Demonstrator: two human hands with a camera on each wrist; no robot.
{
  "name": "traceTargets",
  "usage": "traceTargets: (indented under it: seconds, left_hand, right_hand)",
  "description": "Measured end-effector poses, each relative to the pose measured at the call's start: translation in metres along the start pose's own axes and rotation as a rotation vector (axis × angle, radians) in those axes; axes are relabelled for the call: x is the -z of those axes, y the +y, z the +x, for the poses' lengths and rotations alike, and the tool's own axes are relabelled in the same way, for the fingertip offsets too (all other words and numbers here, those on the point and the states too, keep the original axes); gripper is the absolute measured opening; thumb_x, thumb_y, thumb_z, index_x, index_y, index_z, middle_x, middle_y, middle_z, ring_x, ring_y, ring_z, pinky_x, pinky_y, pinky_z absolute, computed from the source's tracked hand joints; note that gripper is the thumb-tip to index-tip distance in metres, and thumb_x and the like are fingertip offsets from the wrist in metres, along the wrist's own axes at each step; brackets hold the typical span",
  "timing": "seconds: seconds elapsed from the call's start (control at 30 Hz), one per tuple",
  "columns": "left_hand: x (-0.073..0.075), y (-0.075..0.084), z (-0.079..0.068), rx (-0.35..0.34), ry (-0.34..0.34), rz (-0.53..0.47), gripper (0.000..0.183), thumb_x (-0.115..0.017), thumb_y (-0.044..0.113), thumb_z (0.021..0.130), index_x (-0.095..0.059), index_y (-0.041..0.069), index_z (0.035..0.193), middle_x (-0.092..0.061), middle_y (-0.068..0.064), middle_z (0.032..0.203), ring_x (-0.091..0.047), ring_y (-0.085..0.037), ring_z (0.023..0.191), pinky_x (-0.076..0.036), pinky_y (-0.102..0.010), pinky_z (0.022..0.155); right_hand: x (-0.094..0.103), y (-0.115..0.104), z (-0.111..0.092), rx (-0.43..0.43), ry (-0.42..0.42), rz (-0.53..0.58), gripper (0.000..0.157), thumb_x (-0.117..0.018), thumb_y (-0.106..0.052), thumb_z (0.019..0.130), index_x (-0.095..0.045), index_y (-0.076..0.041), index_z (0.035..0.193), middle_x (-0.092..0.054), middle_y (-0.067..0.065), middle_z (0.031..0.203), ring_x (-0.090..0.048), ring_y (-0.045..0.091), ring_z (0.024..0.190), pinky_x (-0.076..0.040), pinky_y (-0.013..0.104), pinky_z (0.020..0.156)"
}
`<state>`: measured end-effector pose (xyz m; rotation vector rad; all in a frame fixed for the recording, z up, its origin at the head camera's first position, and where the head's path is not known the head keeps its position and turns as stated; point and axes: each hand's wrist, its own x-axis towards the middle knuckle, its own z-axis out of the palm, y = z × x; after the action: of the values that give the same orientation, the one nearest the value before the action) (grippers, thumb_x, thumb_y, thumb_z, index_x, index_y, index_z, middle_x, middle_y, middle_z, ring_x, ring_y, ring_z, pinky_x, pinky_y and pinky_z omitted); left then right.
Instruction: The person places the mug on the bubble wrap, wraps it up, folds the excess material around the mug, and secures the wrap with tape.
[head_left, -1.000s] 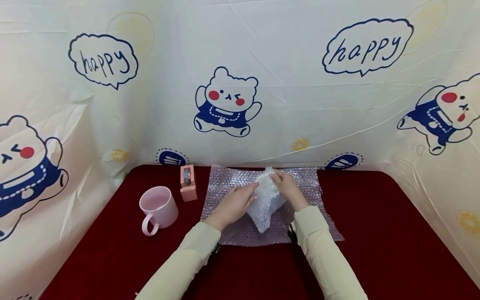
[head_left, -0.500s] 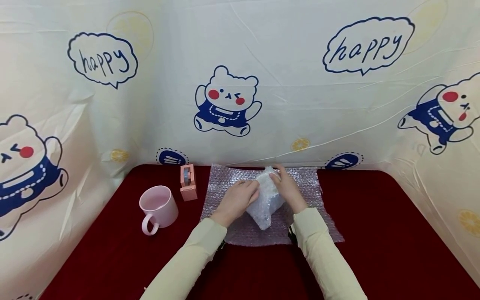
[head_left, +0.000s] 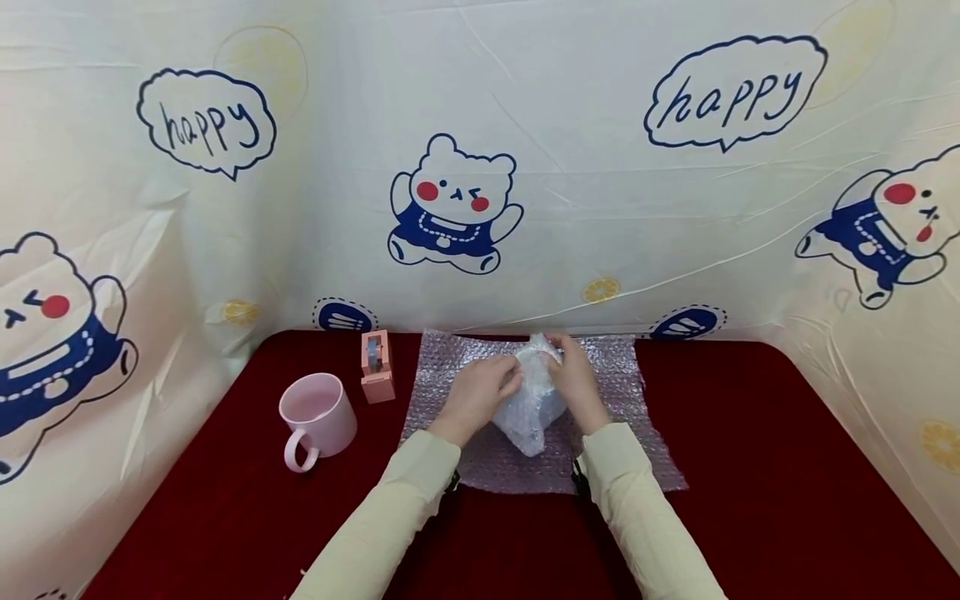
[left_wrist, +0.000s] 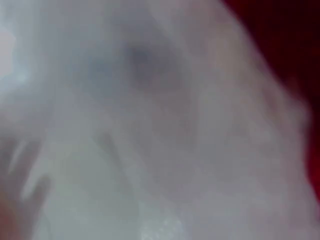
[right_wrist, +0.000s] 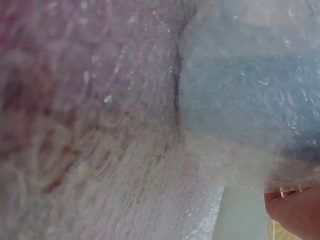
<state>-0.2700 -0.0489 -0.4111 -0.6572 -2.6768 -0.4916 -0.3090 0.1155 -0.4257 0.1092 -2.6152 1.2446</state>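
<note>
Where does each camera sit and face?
Head camera, worn high: forward and down at a pale, lumpy bubble-wrapped bundle; left hand, right hand, cream sleeves show.
On left wrist: toward blurred pale material; body parts unclear.
On right wrist: toward translucent plastic bubble wrap; fingertips show.
Head and right wrist share the white, orange-slice-printed fabric backdrop.

Wrapped bundle: glossy, bumpy plastic. Bubble-wrap sheet: likewise. Mug: smooth. Tablecloth: matt cloth (velvety look).
</note>
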Motion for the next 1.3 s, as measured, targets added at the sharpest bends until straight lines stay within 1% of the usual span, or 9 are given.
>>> traceTargets:
  seconds: [0.13,0.27,0.43,0.57,0.73,0.87,1.1,1.2,1.3]
  left_hand:
    - [0.000,0.002,0.002,0.075,-0.015,-0.047,0.018,-0.053,0.027,0.096,-0.066,0.016,0.093,-0.068,0.001,0.088,-0.062,-0.015,0.070,-0.051,-0.030,0.066]
    - [-0.001,0.003,0.006,0.174,-0.044,-0.115,0.017,-0.057,0.031,0.094,-0.067,0.017,0.094,-0.072,0.002,0.096,-0.065,-0.015,0.076,-0.051,-0.029,0.065]
    - [0.000,0.003,0.007,0.256,-0.054,-0.195,0.017,-0.060,0.032,0.093,-0.067,0.017,0.094,-0.073,0.001,0.101,-0.067,-0.017,0.085,-0.053,-0.033,0.070]
    - [0.000,0.004,0.008,0.303,-0.024,-0.307,0.014,-0.064,0.028,0.090,-0.069,0.015,0.092,-0.073,-0.002,0.099,-0.067,-0.018,0.085,-0.053,-0.034,0.074]
    - [0.000,0.005,0.009,0.339,-0.030,-0.399,0.011,-0.065,0.024,0.088,-0.068,0.013,0.088,-0.071,-0.003,0.097,-0.066,-0.019,0.085,-0.053,-0.032,0.073]
    - [0.002,0.005,0.014,0.324,-0.055,-0.384,0.011,-0.065,0.023,0.087,-0.067,0.012,0.087,-0.072,-0.004,0.094,-0.066,-0.019,0.083,-0.051,-0.030,0.069]
    - [0.010,0.005,0.019,0.303,-0.092,-0.361,0.011,-0.069,0.020,0.086,-0.070,0.009,0.086,-0.073,-0.007,0.094,-0.067,-0.021,0.085,-0.052,-0.031,0.073]
    - [0.012,0.004,0.021,0.332,-0.112,-0.386,0.011,-0.070,0.019,0.085,-0.071,0.008,0.085,-0.073,-0.007,0.093,-0.066,-0.021,0.083,-0.052,-0.030,0.072]
    - [0.014,0.002,0.022,0.398,-0.149,-0.461,0.012,-0.070,0.019,0.085,-0.073,0.007,0.087,-0.072,-0.008,0.094,-0.065,-0.021,0.084,-0.051,-0.029,0.071]
  right_hand:
    - [0.002,-0.001,-0.002,-0.052,-0.023,0.037,0.035,-0.056,-0.005,0.090,-0.055,0.002,0.125,-0.058,0.023,0.129,-0.052,0.038,0.122,-0.041,0.049,0.104]
    - [0.004,-0.001,-0.005,-0.094,-0.069,0.047,0.040,-0.056,-0.009,0.092,-0.055,-0.004,0.132,-0.055,0.021,0.136,-0.052,0.036,0.125,-0.043,0.048,0.102]
    - [0.007,0.001,-0.011,-0.019,-0.102,0.040,0.044,-0.051,-0.012,0.095,-0.049,-0.003,0.138,-0.048,0.020,0.142,-0.047,0.036,0.131,-0.040,0.048,0.107]
    - [0.009,0.005,-0.014,0.072,-0.127,0.027,0.044,-0.039,-0.013,0.099,-0.044,0.002,0.140,-0.043,0.022,0.146,-0.039,0.038,0.136,-0.029,0.048,0.115]
    - [0.017,0.006,-0.014,0.087,-0.242,0.103,0.050,-0.028,-0.026,0.105,-0.035,0.005,0.144,-0.034,0.025,0.150,-0.029,0.041,0.141,-0.020,0.050,0.118]
    - [0.024,0.006,-0.012,0.108,-0.317,0.021,0.059,-0.037,-0.033,0.103,-0.029,0.006,0.146,-0.028,0.027,0.153,-0.023,0.044,0.143,-0.018,0.054,0.117]
    - [0.025,-0.003,-0.012,0.076,-0.379,-0.152,0.088,-0.059,-0.045,0.090,-0.018,0.003,0.150,-0.019,0.025,0.157,-0.019,0.045,0.144,-0.021,0.059,0.115]
    - [0.023,-0.008,-0.013,0.091,-0.388,-0.192,0.096,-0.062,-0.049,0.088,-0.014,0.006,0.150,-0.018,0.028,0.156,-0.020,0.045,0.143,-0.023,0.058,0.114]
    - [0.021,-0.013,-0.015,0.082,-0.386,-0.205,0.101,-0.063,-0.053,0.085,-0.012,0.007,0.150,-0.019,0.029,0.155,-0.021,0.045,0.143,-0.024,0.058,0.114]
